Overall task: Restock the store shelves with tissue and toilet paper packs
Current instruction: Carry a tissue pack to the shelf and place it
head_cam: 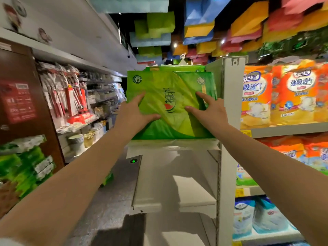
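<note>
While both flat, unclenched hands, left hand (140, 110) and right hand (207, 110), press its face, the green pack (170, 89) seats upright on the shelf (174, 144).

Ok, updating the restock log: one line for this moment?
left hand | right hand | both pressing green pack | on shelf

Two hands are in view, the left hand (136, 112) and the right hand (208, 110), both laid on one large green pack (170, 103); a second green pack (174, 68) shows behind it, making two on the top white shelf (174, 142). Below it two more white shelves (174, 201) are visible. To the right, the upper shelf carries about three orange packs (298, 93), and the bottom one two blue packs (262, 215).
</note>
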